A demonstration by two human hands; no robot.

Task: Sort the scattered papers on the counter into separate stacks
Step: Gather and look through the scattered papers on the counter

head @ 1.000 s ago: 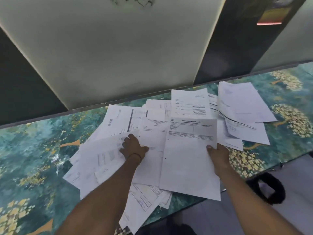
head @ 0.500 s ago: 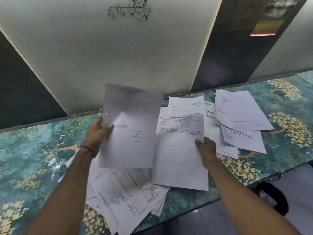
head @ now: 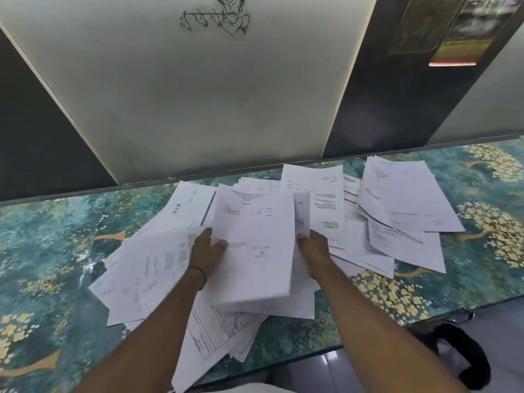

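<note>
A line drawing [head: 226, 22] marks the pale wall [head: 198, 95]; a poster [head: 453, 26] hangs nearby.

Office-type, counter [head: 42, 251] w/ printed docs [head: 411, 194], panelled wall [head: 198, 95]

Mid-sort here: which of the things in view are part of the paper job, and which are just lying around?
Job:
held sheets, gripped by left hand and right hand; loose papers; right-side stack; counter.

Lying about:
black item on the floor; wall sketch; poster.
</note>
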